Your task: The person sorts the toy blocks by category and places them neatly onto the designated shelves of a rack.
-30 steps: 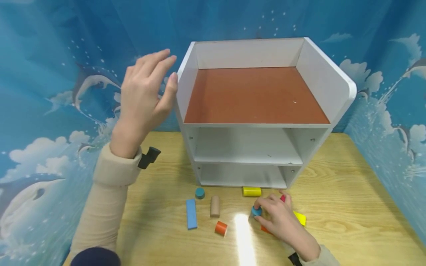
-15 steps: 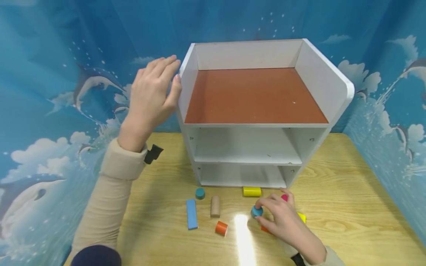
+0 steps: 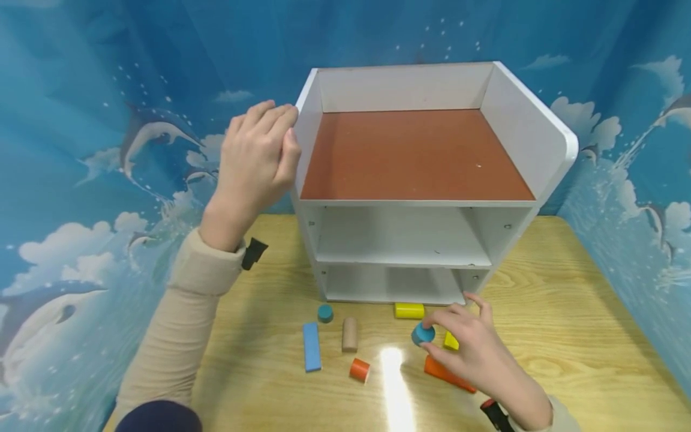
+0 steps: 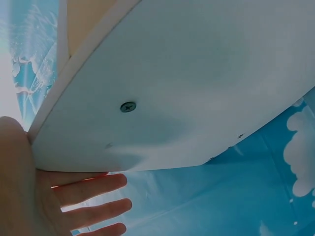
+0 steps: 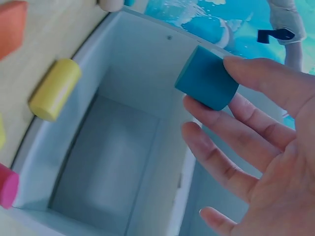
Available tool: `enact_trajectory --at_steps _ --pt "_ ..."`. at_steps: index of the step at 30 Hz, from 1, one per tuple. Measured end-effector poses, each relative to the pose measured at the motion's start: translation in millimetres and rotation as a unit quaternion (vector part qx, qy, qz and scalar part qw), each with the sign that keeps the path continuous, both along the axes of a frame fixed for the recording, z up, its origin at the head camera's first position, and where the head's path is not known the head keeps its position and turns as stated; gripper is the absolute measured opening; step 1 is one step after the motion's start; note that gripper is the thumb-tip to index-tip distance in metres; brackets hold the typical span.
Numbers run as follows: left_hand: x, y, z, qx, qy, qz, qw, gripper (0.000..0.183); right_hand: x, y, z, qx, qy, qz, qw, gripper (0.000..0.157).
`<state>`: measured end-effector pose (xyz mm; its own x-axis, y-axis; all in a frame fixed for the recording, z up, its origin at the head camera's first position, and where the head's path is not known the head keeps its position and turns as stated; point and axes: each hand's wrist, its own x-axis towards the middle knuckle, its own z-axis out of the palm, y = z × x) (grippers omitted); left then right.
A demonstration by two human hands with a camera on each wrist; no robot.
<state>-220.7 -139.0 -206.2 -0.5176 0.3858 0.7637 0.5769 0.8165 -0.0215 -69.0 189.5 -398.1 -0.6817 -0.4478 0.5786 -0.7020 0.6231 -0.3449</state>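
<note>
Right grip [image 3: 477, 348] pinches a blue cylinder [image 3: 423, 334] and partly hides a yellow block [image 3: 450, 341]; left grip [image 3: 256, 156], spread, is partly behind the white shelf [image 3: 402, 237]

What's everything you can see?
Shelf: 1, white-brown, centre
Table: 1, yellowish, underneath
Backdrop: 1, blue, behind
Disc: 1, teal, left
Plank: 1, blue, left
Tan cylinder: 1, tan, middle
Orange cylinder: 1, orange, front
Yellow cylinder: 1, yellow, by shelf
Blue cylinder: 1, blue, right
Bar: 1, orange, right
Yellow block: 1, yellow, right, half-hidden
Pink cylinder: 1, pink, right
Unclear thing: 1, navy, bottom left
Devices: 2, black, wrists
Sleeves: 2, beige, arms
Left hand: 1, bare, shelf's edge
Right hand: 1, bare, holding blue cylinder
</note>
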Motion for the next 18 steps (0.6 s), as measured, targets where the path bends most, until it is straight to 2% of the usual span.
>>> enact_trajectory --at_steps 5,9,18 --pt "1.2 0.4 0.4 -0.002 -0.004 0.001 1.0000 0.056 -1.3 3.2 11.7 -0.011 -0.003 0.011 1.000 0.021" --pt "2.8 1.1 1.0 -0.006 -0.013 0.005 0.9999 0.054 -3.5 4.4 19.4 -0.032 0.016 0.020 0.999 0.036" --pt "5.9 2.8 3.1 -0.013 -0.026 0.013 0.9995 0.052 -7.1 0.8 42.8 -0.059 0.059 0.036 0.996 0.031"
